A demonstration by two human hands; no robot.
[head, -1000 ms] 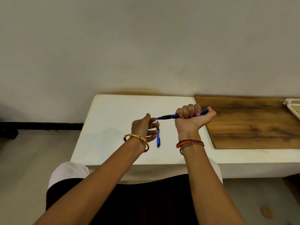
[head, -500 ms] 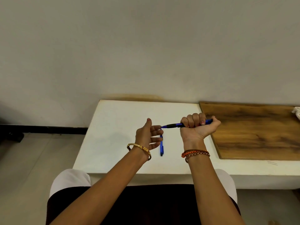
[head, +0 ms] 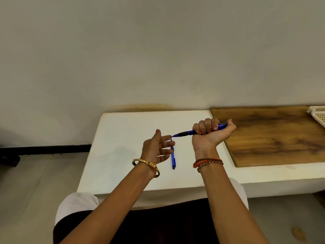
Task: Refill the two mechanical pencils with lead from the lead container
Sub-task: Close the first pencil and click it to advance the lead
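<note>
My right hand (head: 212,133) is fisted around a blue mechanical pencil with a black grip (head: 186,133), held level with its tip pointing left. The thumb rests on the pencil's rear end. My left hand (head: 156,148) is beside the tip with fingers spread, and the index fingertip touches the tip. It holds nothing I can make out. A second blue mechanical pencil (head: 173,158) lies on the white table (head: 123,147) just right of my left hand, running front to back. No lead container is visible.
A wooden board (head: 272,136) lies on the table's right part. A white perforated basket (head: 318,116) sits at the far right edge. The wall rises right behind the table. My lap is below the table's front edge.
My left hand's fingers have opened and spread at the pencil tip. The right hand keeps the same grip. The head camera shifted slightly.
</note>
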